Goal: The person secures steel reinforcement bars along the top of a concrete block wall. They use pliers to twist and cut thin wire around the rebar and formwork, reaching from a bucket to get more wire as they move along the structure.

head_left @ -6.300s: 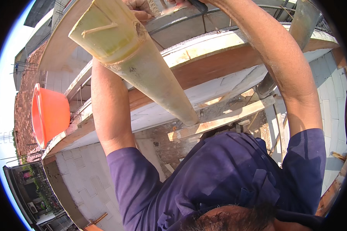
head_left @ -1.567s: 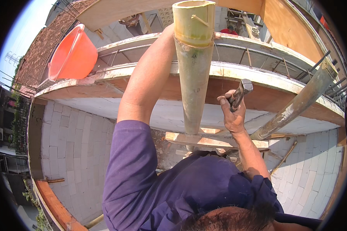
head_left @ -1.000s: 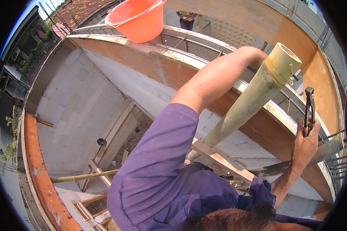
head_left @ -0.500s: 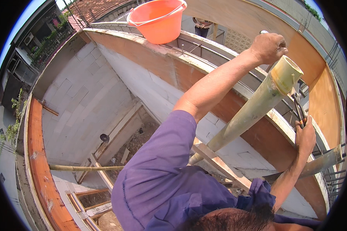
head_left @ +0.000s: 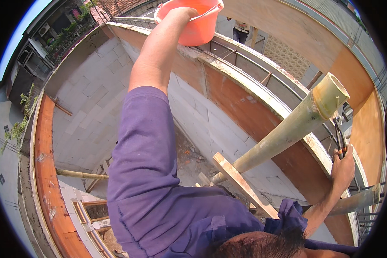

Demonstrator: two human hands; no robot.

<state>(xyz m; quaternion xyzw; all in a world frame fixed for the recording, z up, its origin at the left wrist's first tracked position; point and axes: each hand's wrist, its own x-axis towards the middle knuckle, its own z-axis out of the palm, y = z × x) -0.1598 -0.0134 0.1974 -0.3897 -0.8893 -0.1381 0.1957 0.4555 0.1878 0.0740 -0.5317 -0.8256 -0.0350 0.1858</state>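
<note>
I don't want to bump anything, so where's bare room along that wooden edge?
Between the peg by the orange bucket and the thick bamboo pole, the wooden edge has a narrow bare strip; a hand could probably pass above. Metal bars cramp its far side. It's crowded by the pole's top, where the right hand holds pincers.

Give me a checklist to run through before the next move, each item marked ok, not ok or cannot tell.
1. Pincers held in the right hand: ok, gripped by the handles.
2. Orange bucket upright on top of the brown-boarded formwork: ok.
3. Left hand holding something: cannot tell, its fingers are hidden inside the bucket.
4. Bamboo pole fastened: cannot tell, no clear tie shows and neither hand grips it.
5. Glove on the right hand: not ok, it is bare.
</note>
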